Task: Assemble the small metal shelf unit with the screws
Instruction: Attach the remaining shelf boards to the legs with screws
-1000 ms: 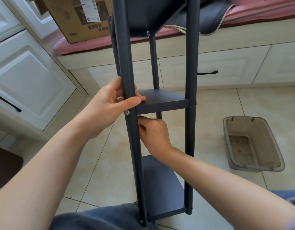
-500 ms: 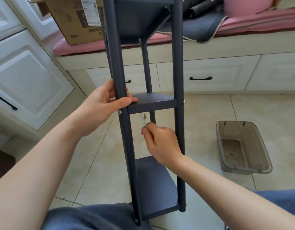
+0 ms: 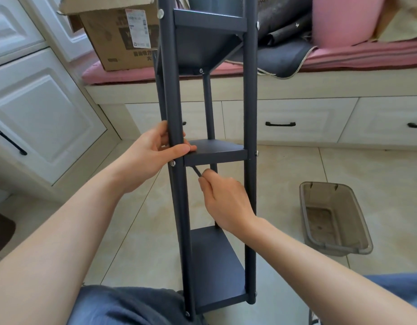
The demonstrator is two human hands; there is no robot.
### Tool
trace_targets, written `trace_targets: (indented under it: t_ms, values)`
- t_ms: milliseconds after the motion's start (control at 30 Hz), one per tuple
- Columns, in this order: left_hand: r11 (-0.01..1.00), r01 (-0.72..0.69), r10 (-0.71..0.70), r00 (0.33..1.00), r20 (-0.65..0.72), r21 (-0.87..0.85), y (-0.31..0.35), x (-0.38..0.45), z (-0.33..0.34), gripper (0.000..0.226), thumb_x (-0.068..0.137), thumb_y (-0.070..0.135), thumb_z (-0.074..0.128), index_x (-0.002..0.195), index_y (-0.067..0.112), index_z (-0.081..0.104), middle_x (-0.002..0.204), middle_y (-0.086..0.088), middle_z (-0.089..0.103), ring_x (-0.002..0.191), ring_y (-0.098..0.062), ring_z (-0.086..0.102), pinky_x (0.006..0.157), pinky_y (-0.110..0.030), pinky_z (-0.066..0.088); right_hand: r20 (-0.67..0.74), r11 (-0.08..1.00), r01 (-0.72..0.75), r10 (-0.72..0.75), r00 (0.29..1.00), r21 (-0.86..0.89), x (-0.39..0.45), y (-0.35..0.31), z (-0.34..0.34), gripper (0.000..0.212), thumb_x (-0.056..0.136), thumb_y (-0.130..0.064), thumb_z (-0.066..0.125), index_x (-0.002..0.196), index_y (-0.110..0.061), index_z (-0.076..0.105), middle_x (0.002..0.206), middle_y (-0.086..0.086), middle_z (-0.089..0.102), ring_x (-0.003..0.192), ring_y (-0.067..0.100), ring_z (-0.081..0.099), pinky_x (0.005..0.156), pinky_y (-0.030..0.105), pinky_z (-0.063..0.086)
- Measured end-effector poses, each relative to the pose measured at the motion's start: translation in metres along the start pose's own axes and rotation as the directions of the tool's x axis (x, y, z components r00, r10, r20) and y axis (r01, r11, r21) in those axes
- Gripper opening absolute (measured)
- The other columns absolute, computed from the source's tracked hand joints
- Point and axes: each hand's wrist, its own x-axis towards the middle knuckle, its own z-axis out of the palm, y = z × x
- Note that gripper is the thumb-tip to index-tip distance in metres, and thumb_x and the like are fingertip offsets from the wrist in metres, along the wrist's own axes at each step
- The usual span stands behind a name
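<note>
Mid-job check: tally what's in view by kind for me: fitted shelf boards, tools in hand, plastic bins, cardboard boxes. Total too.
Shelf boards: 3
Hand tool: 1
Plastic bin: 1
Cardboard box: 1
Total: 6

A single wide-angle view looks out from the person's head, facing forward and tilted down. It sits close over the two forearms, which enter from the bottom corners and meet at the shelf unit [image 3: 209, 151] in the middle, with the left hand [image 3: 153, 153] and right hand [image 3: 226, 198] near the lens. The knees fill the bottom edge. Beyond, the view takes in the tiled floor [image 3: 343, 165], the drawers [image 3: 296, 120] straight ahead and a cabinet [image 3: 38, 118] at the left, bent by the lens toward the edges.
</note>
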Motion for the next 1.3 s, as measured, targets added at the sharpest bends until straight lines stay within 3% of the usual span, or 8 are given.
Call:
trace_targets:
  t_ms: [167,367,500,633,900,1067,1200,1300]
  values:
    - [1.0,0.007,-0.007,1.0,-0.009,0.006,0.0,0.001,0.0,0.028,0.094,0.022,0.065,0.12,0.02,0.053,0.111,0.0,0.074,0.107,-0.007,0.069,0.086,-0.021,0.053,-0.015,0.998,-0.021,0.022,1.0,0.056,0.0,0.001,-0.003,0.021,0.107,-0.028,0.034,0.092,-0.019,0.047,0.062,0.004,0.058,0.051,0.024,0.052,0.048,0.036,0.039]
    - [1.0,0.003,-0.003,1.0,-0.005,0.012,-0.001,0.002,-0.002,0.026,0.094,0.024,0.066,0.116,0.025,0.053,0.112,0.0,0.074,0.107,-0.005,0.069,0.082,-0.012,0.052,-0.004,0.998,-0.029,0.03,1.0,0.056,0.006,0.0,-0.003,0.026,0.107,-0.028,0.035,0.106,-0.012,0.056,0.069,0.01,0.063,0.057,0.031,0.057,0.057,0.047,0.051]
    - [1.0,0.013,-0.012,1.0,-0.006,0.015,-0.003,0.002,-0.003,0.029,0.091,0.029,0.067,0.116,0.02,0.054,0.108,0.003,0.076,0.106,-0.006,0.069,0.087,-0.021,0.05,-0.006,0.994,-0.032,0.033,0.999,0.1,0.009,0.003,0.0,0.027,0.106,-0.029,0.041,0.105,-0.012,0.062,0.071,0.006,0.065,0.06,0.027,0.059,0.062,0.046,0.053]
    - [1.0,0.014,-0.014,1.0,0.001,0.016,-0.003,0.001,-0.005,0.048,0.077,0.045,0.068,0.115,0.02,0.054,0.107,0.003,0.076,0.11,-0.009,0.068,0.094,-0.028,0.049,-0.021,0.992,-0.001,0.004,1.0,0.128,0.017,0.004,0.004,0.026,0.102,-0.031,0.052,0.101,-0.014,0.072,0.076,0.0,0.07,0.065,0.02,0.06,0.066,0.041,0.054]
    - [1.0,-0.005,0.005,1.0,0.01,0.008,-0.005,0.001,-0.006,0.05,0.074,0.046,0.07,0.115,0.022,0.055,0.109,-0.001,0.074,0.112,-0.014,0.068,0.101,-0.036,0.049,-0.101,0.984,0.004,0.014,0.995,0.177,0.026,0.008,0.017,0.024,0.099,-0.028,0.058,0.099,-0.012,0.076,0.081,0.002,0.074,0.07,0.021,0.064,0.071,0.04,0.055]
    - [1.0,-0.019,0.018,1.0,0.023,0.007,-0.004,0.002,-0.006,0.05,0.074,0.046,0.071,0.115,0.022,0.055,0.111,-0.007,0.071,0.111,-0.014,0.068,0.096,-0.03,0.052,-0.187,0.975,0.038,0.005,0.982,0.221,0.027,0.006,0.029,0.022,0.099,-0.025,0.059,0.098,-0.01,0.076,0.082,0.004,0.075,0.071,0.024,0.066,0.07,0.041,0.056]
    - [0.999,-0.033,0.034,0.998,0.047,-0.011,-0.003,0.002,-0.004,0.047,0.078,0.043,0.069,0.118,0.024,0.054,0.105,0.0,0.074,0.11,-0.013,0.069,0.091,-0.017,0.052,-0.238,0.958,0.071,-0.003,0.971,0.278,0.03,0.006,0.033,0.022,0.1,-0.023,0.057,0.109,-0.013,0.075,0.085,0.004,0.076,0.075,0.027,0.068,0.067,0.041,0.056]
    - [0.999,-0.046,0.047,0.997,0.055,-0.018,-0.004,0.004,-0.002,0.043,0.08,0.039,0.069,0.118,0.025,0.053,0.103,0.001,0.075,0.11,-0.013,0.069,0.096,-0.019,0.051,-0.251,0.958,0.076,-0.005,0.968,0.275,0.033,0.005,0.037,0.022,0.099,-0.022,0.057,0.109,-0.015,0.075,0.08,0.004,0.075,0.069,0.027,0.066,0.062,0.04,0.054]
